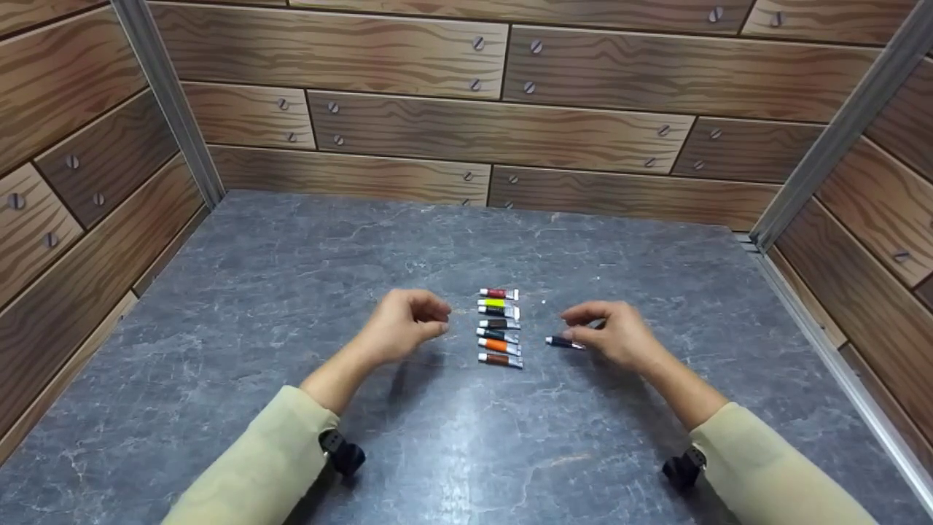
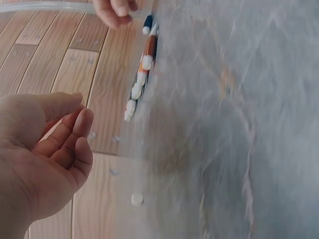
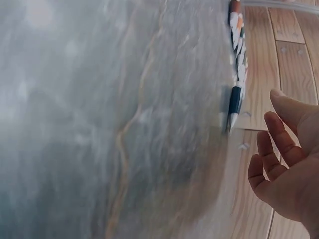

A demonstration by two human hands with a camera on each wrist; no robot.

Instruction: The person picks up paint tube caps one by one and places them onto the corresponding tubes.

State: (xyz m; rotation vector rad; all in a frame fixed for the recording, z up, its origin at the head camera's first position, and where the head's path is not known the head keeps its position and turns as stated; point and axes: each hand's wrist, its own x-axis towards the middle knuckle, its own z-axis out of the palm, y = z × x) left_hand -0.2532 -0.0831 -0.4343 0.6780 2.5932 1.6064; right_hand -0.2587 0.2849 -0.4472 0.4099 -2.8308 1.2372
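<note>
Several small paint tubes lie side by side in a column on the grey table, white caps to the left. From far to near come a dark red tube (image 1: 496,293), a yellow tube (image 1: 496,302), several dark tubes, an orange tube (image 1: 498,345) and a brown tube (image 1: 499,360). My left hand (image 1: 401,324) hovers left of the column, fingers loosely bent and holding nothing. To the right, a separate dark blue tube (image 1: 561,342) lies beside my right hand (image 1: 616,334). In the right wrist view, a gap shows between this tube (image 3: 235,99) and my relaxed fingers (image 3: 269,154).
Tiny white bits (image 1: 543,302) lie on the table beyond the dark blue tube. A small white piece (image 2: 137,198) shows in the left wrist view. Wood-patterned walls (image 1: 401,124) with metal corner posts (image 1: 175,102) enclose the marbled grey table (image 1: 291,248).
</note>
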